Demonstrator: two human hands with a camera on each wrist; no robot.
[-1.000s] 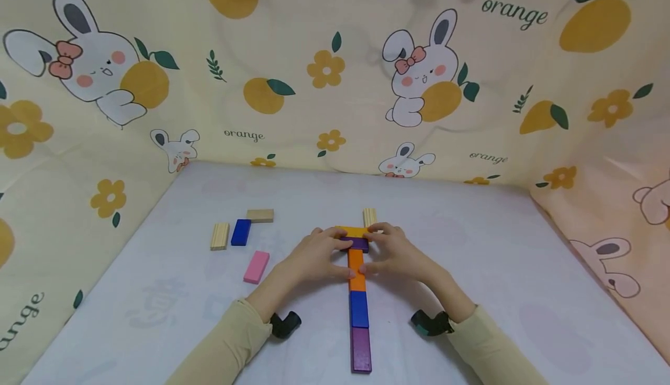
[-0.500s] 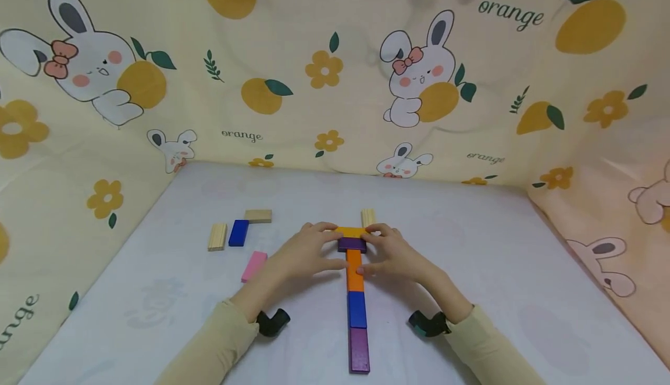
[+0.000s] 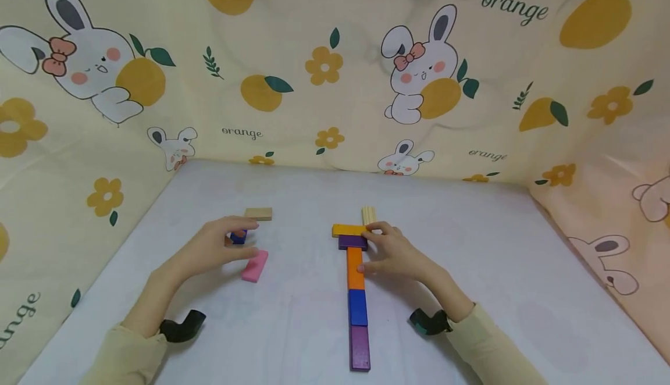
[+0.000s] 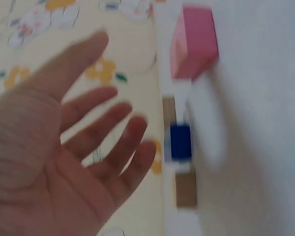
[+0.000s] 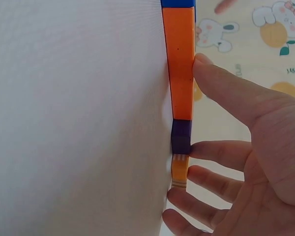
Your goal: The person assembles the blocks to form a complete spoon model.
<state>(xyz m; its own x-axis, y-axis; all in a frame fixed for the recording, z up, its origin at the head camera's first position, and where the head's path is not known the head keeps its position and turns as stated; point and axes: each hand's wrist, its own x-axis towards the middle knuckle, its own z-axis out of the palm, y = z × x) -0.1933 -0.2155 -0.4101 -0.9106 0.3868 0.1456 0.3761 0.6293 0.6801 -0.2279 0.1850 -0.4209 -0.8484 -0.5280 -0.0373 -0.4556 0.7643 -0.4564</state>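
My left hand (image 3: pixel 214 244) hovers over the loose blocks at the left, its fingers spread and holding nothing. Below it lie a pink block (image 3: pixel 255 266) and a blue block (image 4: pixel 181 142), the blue one partly hidden by the fingers in the head view. My right hand (image 3: pixel 395 251) rests along the right side of a row of blocks, fingers extended. Its thumb is at the orange block (image 5: pixel 181 64), and its fingertips are by the purple crosswise block (image 3: pixel 352 242) and the yellow crosswise block (image 3: pixel 348 231). Nearer me the row continues with a blue block (image 3: pixel 358 307) and a purple block (image 3: pixel 360 348).
A plain wooden block (image 3: pixel 259 214) lies behind the blue one at the left. Another pale wooden block (image 3: pixel 369 215) stands out beyond the yellow block. A printed cloth wall (image 3: pixel 293 42) closes off the back and sides of the white tabletop (image 3: pixel 450 216).
My left hand has left the row and moved left to the loose blocks. My right hand stays beside the row. The row's blocks keep their places.
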